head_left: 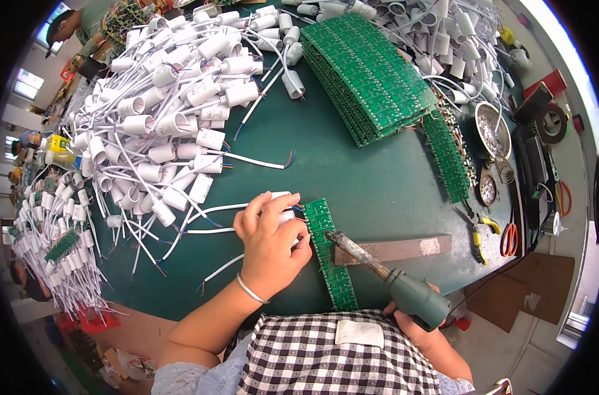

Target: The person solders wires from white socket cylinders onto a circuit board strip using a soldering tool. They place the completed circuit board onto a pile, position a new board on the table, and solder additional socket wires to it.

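My left hand point(270, 243) is closed around a white cylindrical plastic housing point(286, 216) with a cable, at the left edge of a narrow green circuit board strip point(339, 283). Thin wires from the housing reach the strip's edge. The fingers hide much of the housing. In my right hand point(414, 326), partly covered by the handle, is a soldering iron point(414, 296) with a dark green handle. Its tip is at the strip, close to my left fingertips; whether it touches cannot be seen. A grey-brown rectangular bar point(398, 249) lies beneath the iron's shaft.
A large heap of white cabled housings point(181, 99) covers the left. Stacked green circuit boards point(372, 72) stand at the back, beside another board strip point(446, 158). On the right are a metal bowl point(493, 130), yellow-handled pliers point(478, 238) and red-handled scissors point(509, 239). A person point(66, 29) sits far left.
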Tool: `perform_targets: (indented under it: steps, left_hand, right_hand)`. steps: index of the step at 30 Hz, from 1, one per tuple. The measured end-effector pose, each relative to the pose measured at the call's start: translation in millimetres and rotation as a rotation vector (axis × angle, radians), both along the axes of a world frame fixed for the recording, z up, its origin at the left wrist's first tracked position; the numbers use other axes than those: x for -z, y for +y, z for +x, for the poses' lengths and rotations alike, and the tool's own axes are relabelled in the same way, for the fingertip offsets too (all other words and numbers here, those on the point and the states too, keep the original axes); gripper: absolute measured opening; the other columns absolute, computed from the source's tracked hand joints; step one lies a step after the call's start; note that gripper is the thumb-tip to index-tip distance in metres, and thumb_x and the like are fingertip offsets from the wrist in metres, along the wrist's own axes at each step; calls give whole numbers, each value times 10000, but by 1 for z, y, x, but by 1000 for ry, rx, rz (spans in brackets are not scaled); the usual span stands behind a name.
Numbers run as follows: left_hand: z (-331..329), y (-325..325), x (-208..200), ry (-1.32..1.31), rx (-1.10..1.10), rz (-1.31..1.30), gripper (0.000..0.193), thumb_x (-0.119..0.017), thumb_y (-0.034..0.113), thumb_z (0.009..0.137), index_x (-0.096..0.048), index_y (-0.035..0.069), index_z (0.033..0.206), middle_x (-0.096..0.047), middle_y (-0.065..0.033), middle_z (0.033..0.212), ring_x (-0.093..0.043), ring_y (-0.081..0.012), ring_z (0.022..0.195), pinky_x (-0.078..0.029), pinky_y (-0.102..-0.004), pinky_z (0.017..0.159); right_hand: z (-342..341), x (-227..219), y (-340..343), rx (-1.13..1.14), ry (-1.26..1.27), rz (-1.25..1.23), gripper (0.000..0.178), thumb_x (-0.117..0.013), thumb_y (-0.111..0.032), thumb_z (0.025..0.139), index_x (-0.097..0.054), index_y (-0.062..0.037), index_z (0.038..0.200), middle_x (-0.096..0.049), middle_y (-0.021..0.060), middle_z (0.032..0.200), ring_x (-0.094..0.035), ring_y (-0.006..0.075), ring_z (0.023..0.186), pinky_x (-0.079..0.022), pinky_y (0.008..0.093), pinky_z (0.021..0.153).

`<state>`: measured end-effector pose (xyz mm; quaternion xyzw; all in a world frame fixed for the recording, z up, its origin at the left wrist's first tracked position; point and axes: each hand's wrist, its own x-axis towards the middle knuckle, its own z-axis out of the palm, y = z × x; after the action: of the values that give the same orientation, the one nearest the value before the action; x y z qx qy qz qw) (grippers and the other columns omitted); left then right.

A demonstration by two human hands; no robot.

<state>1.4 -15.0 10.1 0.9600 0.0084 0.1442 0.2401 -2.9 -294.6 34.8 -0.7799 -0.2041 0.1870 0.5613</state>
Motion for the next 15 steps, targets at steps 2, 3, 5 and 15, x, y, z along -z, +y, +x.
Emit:
perform_targets:
  steps: [2,3,5,15]
  left_hand:
    - [-1,0,1,7,6,-6,168,-675,57,607,-583,130,728,-513,-53,1219,-368,-357,1201,-242,-477,998]
    - [-1,1,1,2,17,-21,171,-669,48,608,-583,128,732,-505,-62,1227,-361,-361,1206,-241,-471,1006]
    - [-1,2,2,0,27,-37,174,-663,40,608,-582,125,737,-498,-71,1236,-355,-364,1210,-240,-466,1014]
    - [0,1,2,-10,28,-41,181,-684,33,622,-585,115,749,-516,-91,1231,-361,-371,1206,-254,-457,1020]
  right_hand:
    - [0,0,1,-7,20,-6,190,-649,-35,739,-648,-14,928,-648,120,890,-642,272,765,-504,347,709]
    - [-1,1,1,-8,19,-8,190,-649,-35,739,-648,-14,928,-648,120,890,-642,272,765,-504,347,709]
    - [-5,4,-1,45,37,-23,215,-665,-37,720,-655,-27,934,-651,117,903,-630,291,809,-499,356,707]
    - [-3,7,-2,-45,-70,-221,232,-681,-73,698,-676,-76,929,-653,91,931,-598,285,849,-464,366,778]
